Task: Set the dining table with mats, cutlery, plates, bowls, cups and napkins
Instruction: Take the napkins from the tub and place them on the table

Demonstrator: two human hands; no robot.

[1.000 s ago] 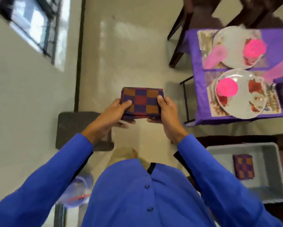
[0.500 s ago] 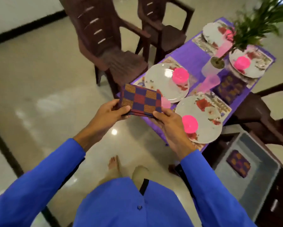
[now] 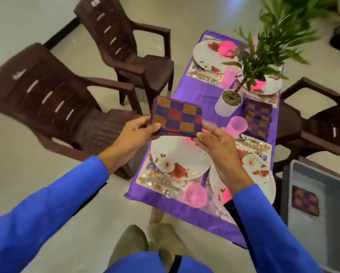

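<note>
I hold a folded checked napkin (image 3: pixel 177 117), purple, red and orange, above the near left place setting. My left hand (image 3: pixel 133 133) pinches its left edge, thumb on top. My right hand (image 3: pixel 216 146) grips its lower right corner from beneath. Below it a white floral plate (image 3: pixel 177 160) sits on a floral mat (image 3: pixel 155 180) on the purple tablecloth (image 3: pixel 196 91). A pink cup (image 3: pixel 196 195) and a spoon (image 3: pixel 170 193) lie near the front edge. Two more checked napkins (image 3: pixel 258 118) lie at the table's right side.
A potted plant (image 3: pixel 229 102) stands mid-table, with a pink cup (image 3: pixel 238 125) beside it and two far plates (image 3: pixel 208 56) behind. Brown plastic chairs (image 3: pixel 53 107) flank the table. A grey bin (image 3: pixel 318 200) at right holds one checked napkin (image 3: pixel 305 200).
My view swung from the floor onto the table. Both hands carried the napkin forward over the near left plate, and the table now lies lengthwise ahead of me.
</note>
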